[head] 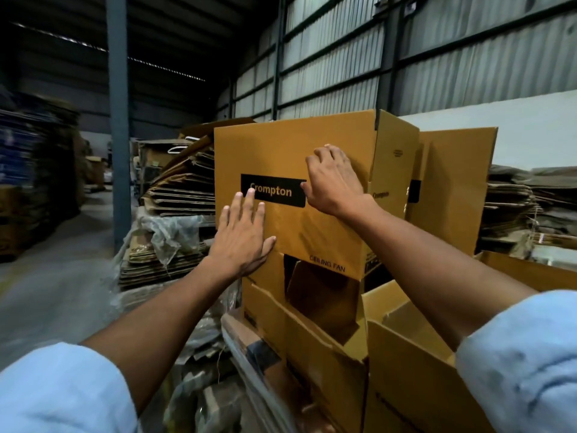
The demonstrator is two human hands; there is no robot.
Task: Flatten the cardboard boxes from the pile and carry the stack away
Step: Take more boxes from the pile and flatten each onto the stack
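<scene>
An upright yellow-brown cardboard box (pixel 274 151) with a black "Crompton" label and "CEILING FAN" print stands on top of the pile in front of me. My left hand (pixel 242 235) lies flat on its front face, fingers spread, just below the label. My right hand (pixel 334 179) presses on the same face to the right of the label, fingers bent near the box's right corner. Neither hand grips anything. Below it sit open boxes (pixel 312 348) with raised flaps. A second upright box (pixel 452 189) stands behind on the right.
Stacks of flattened cardboard (pixel 184 189) lie behind on the left, partly under crumpled plastic sheet (pixel 168 235). More flattened stacks (pixel 512 207) rise at the right. A steel column (pixel 120 135) stands left of the pile. Bare concrete floor (pixel 56 282) runs along the left.
</scene>
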